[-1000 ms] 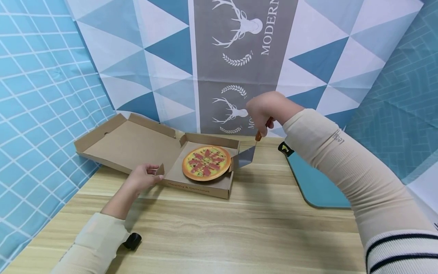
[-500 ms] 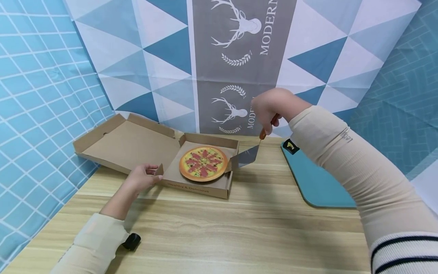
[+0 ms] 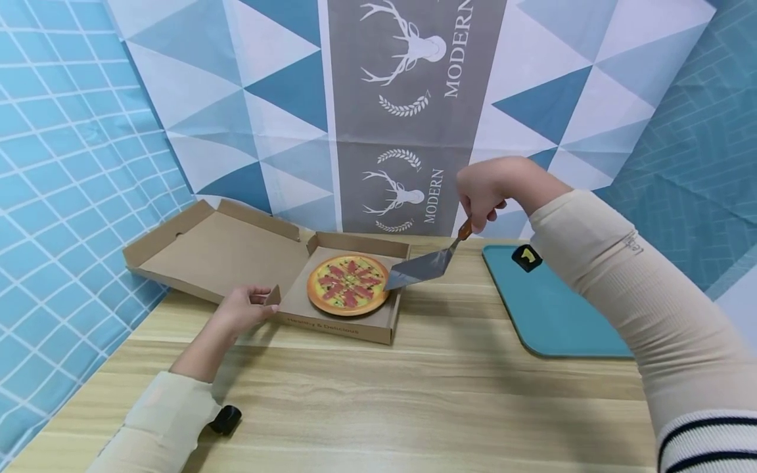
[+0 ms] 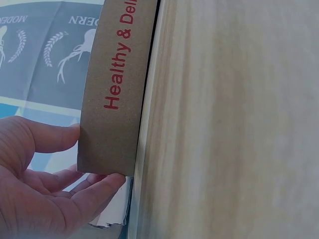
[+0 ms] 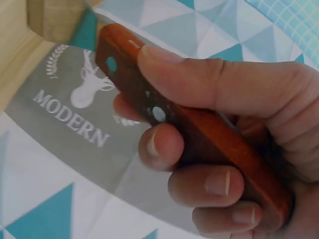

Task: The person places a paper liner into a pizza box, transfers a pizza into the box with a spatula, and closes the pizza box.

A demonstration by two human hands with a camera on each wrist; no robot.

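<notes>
A pizza (image 3: pixel 347 284) with red and yellow topping lies in an unfolded cardboard pizza box (image 3: pixel 322 324). In the head view my left hand (image 3: pixel 245 309) holds the box's front left corner. The left wrist view shows the thumb against one edge of the lettered wall (image 4: pixel 112 129) and fingertips at its corner. My right hand (image 3: pixel 487 190) grips the wooden handle (image 5: pixel 199 129) of a spatula, fingers wrapped round it in the right wrist view. The spatula's metal blade (image 3: pixel 420 268) slants over the box's right wall, its tip at the pizza's right edge.
The box lid (image 3: pixel 230 253) lies folded back to the left, near the tiled wall covering (image 3: pixel 65 197). A teal board (image 3: pixel 550 315) lies to the right on the wooden table (image 3: pixel 367 401). A patterned cloth (image 3: pixel 408 118) hangs behind.
My right hand has drawn the spatula up and right, so more of its blade shows beyond the pizza. The pizza sits slightly further left in the box. My left hand stays at the corner.
</notes>
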